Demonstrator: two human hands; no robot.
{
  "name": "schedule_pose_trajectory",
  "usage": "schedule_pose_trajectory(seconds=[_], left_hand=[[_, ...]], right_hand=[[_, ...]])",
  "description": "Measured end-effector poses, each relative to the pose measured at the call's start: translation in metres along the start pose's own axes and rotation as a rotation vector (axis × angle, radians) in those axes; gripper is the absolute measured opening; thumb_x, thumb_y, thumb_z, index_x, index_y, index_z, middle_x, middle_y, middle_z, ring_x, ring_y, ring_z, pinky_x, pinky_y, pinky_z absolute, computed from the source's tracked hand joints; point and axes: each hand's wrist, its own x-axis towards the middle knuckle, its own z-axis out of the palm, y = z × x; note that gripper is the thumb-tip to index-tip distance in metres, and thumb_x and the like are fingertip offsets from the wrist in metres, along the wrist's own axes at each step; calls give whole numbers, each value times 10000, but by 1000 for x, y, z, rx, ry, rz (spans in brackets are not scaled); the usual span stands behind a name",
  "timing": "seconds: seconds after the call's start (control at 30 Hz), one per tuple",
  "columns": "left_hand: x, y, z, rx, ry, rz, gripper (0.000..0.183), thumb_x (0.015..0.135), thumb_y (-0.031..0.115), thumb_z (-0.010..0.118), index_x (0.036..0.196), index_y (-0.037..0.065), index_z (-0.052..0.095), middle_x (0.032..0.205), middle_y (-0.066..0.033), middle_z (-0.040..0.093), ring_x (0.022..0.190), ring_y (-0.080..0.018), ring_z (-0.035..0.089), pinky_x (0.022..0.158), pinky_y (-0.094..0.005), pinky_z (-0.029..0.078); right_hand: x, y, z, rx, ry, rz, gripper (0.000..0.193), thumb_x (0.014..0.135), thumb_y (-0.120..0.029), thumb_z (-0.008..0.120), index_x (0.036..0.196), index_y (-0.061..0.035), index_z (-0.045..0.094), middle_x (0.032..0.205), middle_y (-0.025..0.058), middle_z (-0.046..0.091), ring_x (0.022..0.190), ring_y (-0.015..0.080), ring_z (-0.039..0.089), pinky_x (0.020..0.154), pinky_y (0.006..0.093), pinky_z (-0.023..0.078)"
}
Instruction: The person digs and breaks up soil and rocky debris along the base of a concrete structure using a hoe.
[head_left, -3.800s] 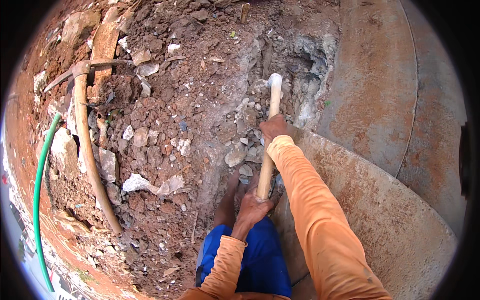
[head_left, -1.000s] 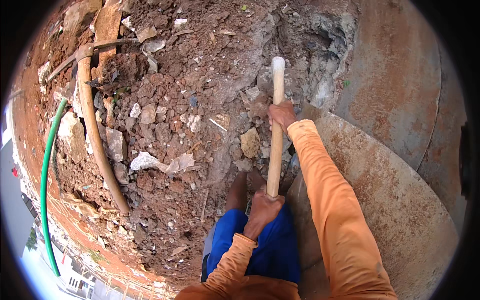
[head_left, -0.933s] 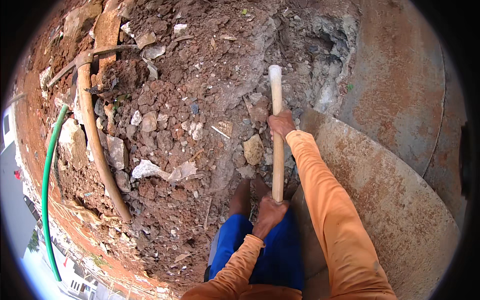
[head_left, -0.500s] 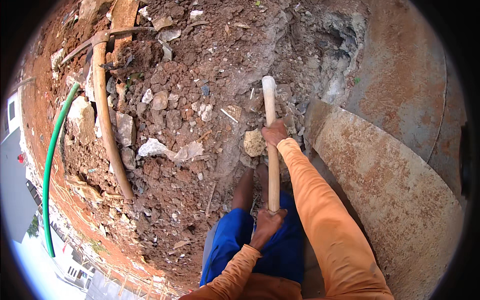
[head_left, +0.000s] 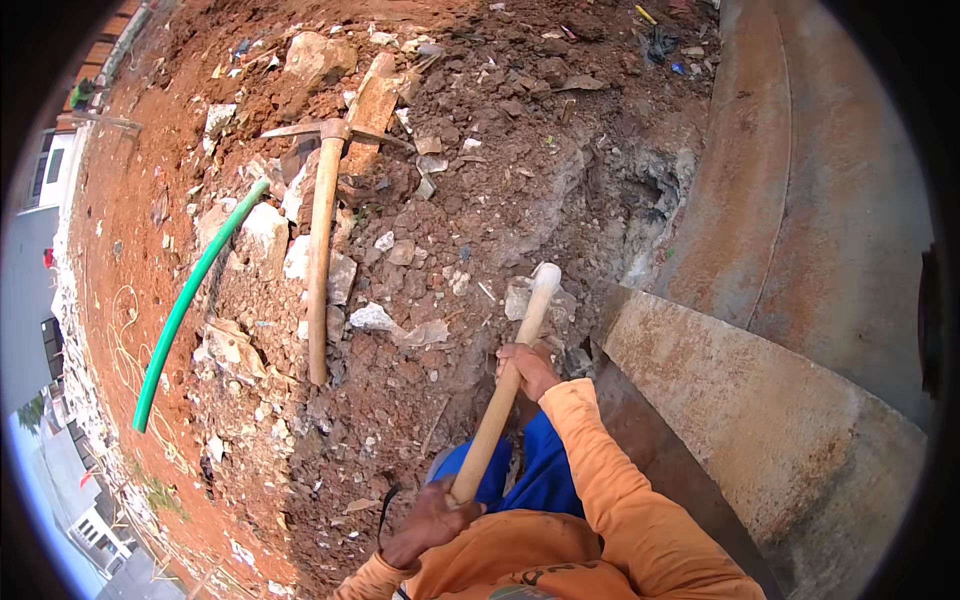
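I hold a long wooden handle [head_left: 490,425] in both hands, slanting from the lower left toward the upper right. My left hand [head_left: 432,518] is closed round its near end, close to my waist. Further up, my right hand [head_left: 530,368] wraps the shaft. The handle's far end is pale and rests near or just above stones on the ground; whether a tool head is fixed there I cannot tell. To the left a pickaxe [head_left: 322,230] with a wooden handle lies on the soil, touched by neither hand.
Left of the pickaxe, a green tube [head_left: 195,300] lies across red rubble. Stones and broken chunks [head_left: 375,318] cover the ground ahead. On my right stand a concrete slab edge [head_left: 740,390] and a rusty, stained surface [head_left: 760,180]. A rough hollow [head_left: 655,195] opens near it.
My left hand has drawn down and left, tilting the handle from nearly upright in view to a slant. My right hand has shifted slightly left and lower. My view has turned, taking in more ground ahead.
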Motion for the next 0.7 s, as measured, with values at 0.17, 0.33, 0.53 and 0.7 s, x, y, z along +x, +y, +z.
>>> schedule_pose_trajectory(seconds=[0.17,0.33,0.53,0.7], left_hand=[[-179,-172,-121,141,331,65,288,685,175,754,898,31,623,700,-48,610,645,-143,593,587,-307,484],[-227,-206,-120,670,448,-178,394,749,213,719,1106,63,649,874,-223,687,791,-400,665,657,-475,524],[-66,-199,-37,652,478,51,306,707,222,738,900,20,615,672,-172,651,646,-331,677,582,-435,519],[171,-95,35,521,304,368,312,759,273,694,980,66,618,713,-250,643,674,-438,649,576,-501,531]], right_hand=[[-97,75,191,541,-381,251,189,814,-131,688,911,-46,550,838,93,578,799,282,624,776,462,545],[-128,166,226,578,-334,432,235,792,-145,716,922,-65,537,798,69,540,745,242,592,705,424,509],[-76,90,84,463,-65,88,257,834,-251,685,990,-68,595,793,37,551,693,202,580,645,384,527],[45,-75,-49,222,444,-302,196,838,-184,645,940,-21,607,741,67,564,572,180,572,485,337,509]])
